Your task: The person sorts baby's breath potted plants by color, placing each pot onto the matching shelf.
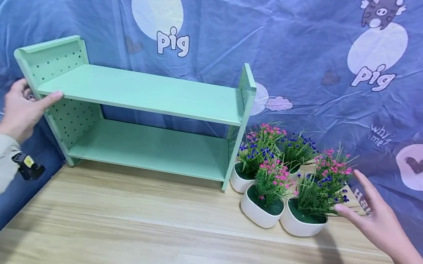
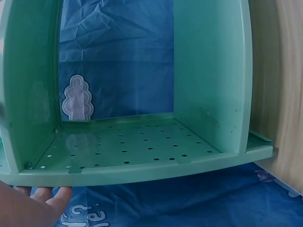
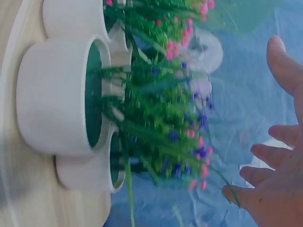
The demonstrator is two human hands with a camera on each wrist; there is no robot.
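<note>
A green two-tier shelf [image 1: 141,91] stands upright at the back left. My left hand [image 1: 21,112] grips its left side panel, thumb over the front edge near the upper board and fingers at the outer side. In the left wrist view, fingertips of the left hand [image 2: 35,205] touch the edge of the perforated panel [image 2: 142,151]. My right hand [image 1: 381,221] is spread, thumb and fingers apart, just right of the nearest right potted plant [image 1: 302,225]. In the right wrist view the right hand [image 3: 279,175] faces the flowers [image 3: 175,137] and holds nothing.
Several white pots with artificial pink and blue flowers cluster right of the shelf, among them a front one [image 1: 258,213] and a back left one [image 1: 241,181]. Blue printed cloth [image 1: 304,42] hangs behind the wooden table [image 1: 168,240] and at its left side.
</note>
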